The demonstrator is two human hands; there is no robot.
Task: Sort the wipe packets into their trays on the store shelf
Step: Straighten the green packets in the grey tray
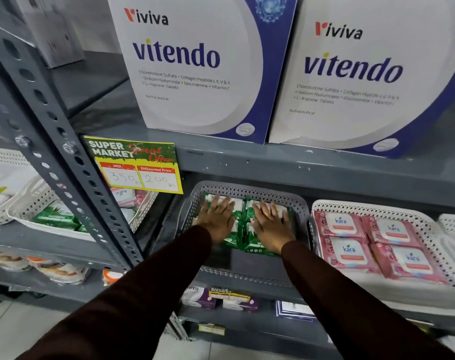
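Observation:
A grey perforated tray (249, 190) on the middle shelf holds several green wipe packets (243, 241). My left hand (217, 219) lies flat, fingers spread, on the packets on the tray's left side. My right hand (271, 224) lies flat on those at the right. Neither hand grips anything. To the right, a white perforated tray (429, 224) holds several pink Kara wipe packets (351, 253) laid flat in two rows.
A white tray (26, 216) left of the grey upright post (73, 183) holds green packets (54, 216) and a pink packet (125, 197). A yellow price tag (140, 167) hangs from the shelf edge. Two large Vitendo boxes (195, 63) stand above. Lower shelves hold small boxes (221, 298).

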